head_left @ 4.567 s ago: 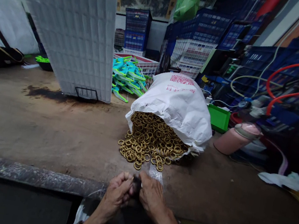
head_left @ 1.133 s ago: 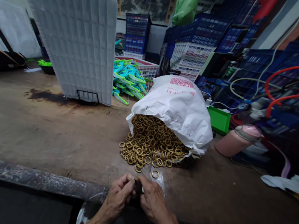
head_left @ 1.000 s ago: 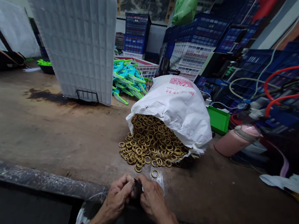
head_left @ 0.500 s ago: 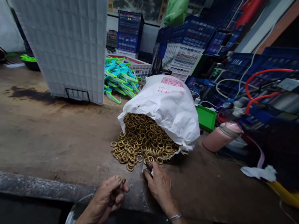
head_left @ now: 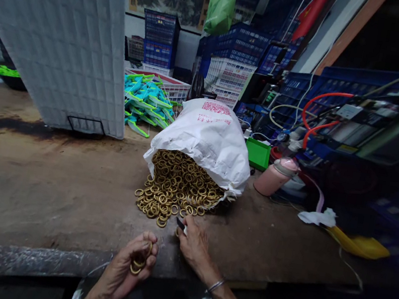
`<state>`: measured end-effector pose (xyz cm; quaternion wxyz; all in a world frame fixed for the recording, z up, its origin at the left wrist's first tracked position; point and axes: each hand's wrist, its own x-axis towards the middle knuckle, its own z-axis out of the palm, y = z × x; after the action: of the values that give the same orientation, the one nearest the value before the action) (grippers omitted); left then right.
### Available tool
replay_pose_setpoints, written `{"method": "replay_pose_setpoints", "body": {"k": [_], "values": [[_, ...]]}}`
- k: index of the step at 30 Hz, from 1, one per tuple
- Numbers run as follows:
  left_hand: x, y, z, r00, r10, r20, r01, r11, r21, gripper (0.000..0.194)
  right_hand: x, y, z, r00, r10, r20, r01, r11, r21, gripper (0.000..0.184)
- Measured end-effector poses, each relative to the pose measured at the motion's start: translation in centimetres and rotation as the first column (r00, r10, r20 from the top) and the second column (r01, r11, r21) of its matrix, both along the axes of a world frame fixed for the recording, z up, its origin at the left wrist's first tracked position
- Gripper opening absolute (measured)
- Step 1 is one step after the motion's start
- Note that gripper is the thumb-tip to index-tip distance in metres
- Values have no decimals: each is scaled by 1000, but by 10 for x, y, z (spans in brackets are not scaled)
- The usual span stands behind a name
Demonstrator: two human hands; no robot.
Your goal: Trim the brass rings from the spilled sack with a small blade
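Note:
Curled near the table's front edge, my left hand [head_left: 131, 263] holds several brass-coloured rings [head_left: 138, 263] against its palm. My right hand [head_left: 194, 244], to the right and a little farther forward, grips a small tool with a dark pointed blade [head_left: 181, 224]. A ring shows just under its fingertips; whether it is held I cannot tell. Beyond both hands, a heap of similar rings [head_left: 164, 199] spills from the mouth of a white sack [head_left: 206, 140] lying on its side. The blade's tip is close to the near edge of the heap.
A grey ribbed panel [head_left: 60, 44] stands upright at the left of the wooden table [head_left: 44, 185]. Turquoise and green pieces [head_left: 146, 102] are piled behind the sack. On the right are a green tray [head_left: 257, 153], a pink bottle [head_left: 275, 176] and a machine with orange hoses [head_left: 324, 109].
The view has swung right, so everything sits farther left. My left hand has turned slightly, showing more of its rings. My right hand keeps the tool by the heap.

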<state>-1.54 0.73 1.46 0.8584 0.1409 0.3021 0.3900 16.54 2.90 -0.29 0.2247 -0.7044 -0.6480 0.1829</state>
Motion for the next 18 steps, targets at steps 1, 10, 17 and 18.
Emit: {"method": "replay_pose_setpoints", "body": {"k": [1,10,17,18], "values": [[0,1,-1,1000,11,12,-11,1000,-29,25,-3,0,2,998,7,-66,-7,1000,7,9],[14,6,0,916,173,-361,-84,965,249,28,-23,3,16,794,-20,-608,-32,997,-75,10],[19,5,-9,736,408,-540,68,750,658,22,-36,-4,20,551,-205,-809,-76,953,-294,13],[19,6,-9,734,413,-539,76,738,670,21,-38,-5,20,511,-243,-825,-90,939,-333,14]]}}
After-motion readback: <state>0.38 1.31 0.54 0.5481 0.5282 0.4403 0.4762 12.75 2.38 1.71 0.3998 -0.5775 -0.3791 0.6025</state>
